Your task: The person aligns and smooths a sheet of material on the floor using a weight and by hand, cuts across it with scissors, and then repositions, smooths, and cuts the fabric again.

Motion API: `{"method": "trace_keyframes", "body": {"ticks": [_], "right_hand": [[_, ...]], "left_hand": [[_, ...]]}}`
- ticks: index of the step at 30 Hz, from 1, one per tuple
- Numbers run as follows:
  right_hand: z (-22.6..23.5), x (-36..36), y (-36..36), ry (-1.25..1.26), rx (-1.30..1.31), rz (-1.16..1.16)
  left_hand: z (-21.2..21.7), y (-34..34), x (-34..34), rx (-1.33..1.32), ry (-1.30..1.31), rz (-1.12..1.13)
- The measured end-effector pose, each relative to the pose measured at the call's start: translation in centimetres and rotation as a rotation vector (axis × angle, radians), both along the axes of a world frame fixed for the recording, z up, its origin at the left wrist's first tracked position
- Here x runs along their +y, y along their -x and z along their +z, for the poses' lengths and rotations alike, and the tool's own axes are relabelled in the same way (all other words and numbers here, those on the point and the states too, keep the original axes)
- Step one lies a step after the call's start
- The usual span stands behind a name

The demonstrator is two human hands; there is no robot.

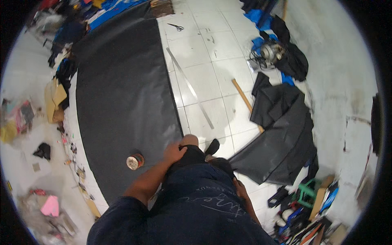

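Note:
My left hand [174, 153] is against my dark shorts beside my bent knee, its fingers blurred and partly hidden. My right hand [241, 190] lies along my right thigh, with most of its fingers out of sight. Left of my legs, a long black sheet [122, 90] is spread over the white tiles. On it, near my left forearm, sits a round can [135, 161] with a pale, stained top. A long metal ruler [190, 87] lies on the tiles to the right of the sheet. Farther off is a pair of dark-handled scissors [176, 27].
To the right lie a crumpled black sheet [281, 139] and a wooden stick [242, 94] partly under it. A metal motor-like device [271, 53] with cables stands farther back. A green plastic stool [307, 193] sits among clutter at lower right. Scraps and cardboard [55, 100] line the left side.

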State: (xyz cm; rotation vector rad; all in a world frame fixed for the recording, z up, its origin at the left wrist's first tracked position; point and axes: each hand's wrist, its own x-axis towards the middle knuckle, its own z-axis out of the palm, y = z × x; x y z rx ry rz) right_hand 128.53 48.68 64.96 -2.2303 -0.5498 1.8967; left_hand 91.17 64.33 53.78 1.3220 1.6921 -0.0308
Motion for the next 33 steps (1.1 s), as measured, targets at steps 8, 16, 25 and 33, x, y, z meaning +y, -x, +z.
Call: {"method": "trace_keyframes", "body": {"ticks": [8, 16, 25, 33], "right_hand": [[-2.4, 21.7, -5.7, 0.203, -0.094, 0.730], [-3.7, 45.8, -0.2, -0.173, -0.045, 0.991], [3.4, 80.6, 11.5, -0.628, -0.191, 1.328], [4.7, 106.3, 22.0, -0.307, -0.031, 1.565]], "left_hand": [[5.6, -2.8, 14.7, -0.026, -0.025, 0.112], [2.9, 3.1, 35.4, -0.085, -0.081, 0.261], [-0.3, 9.7, 51.9, -0.124, 0.082, 0.244], [-6.4, 6.6, 56.3, -0.420, -0.188, 0.800]]}}
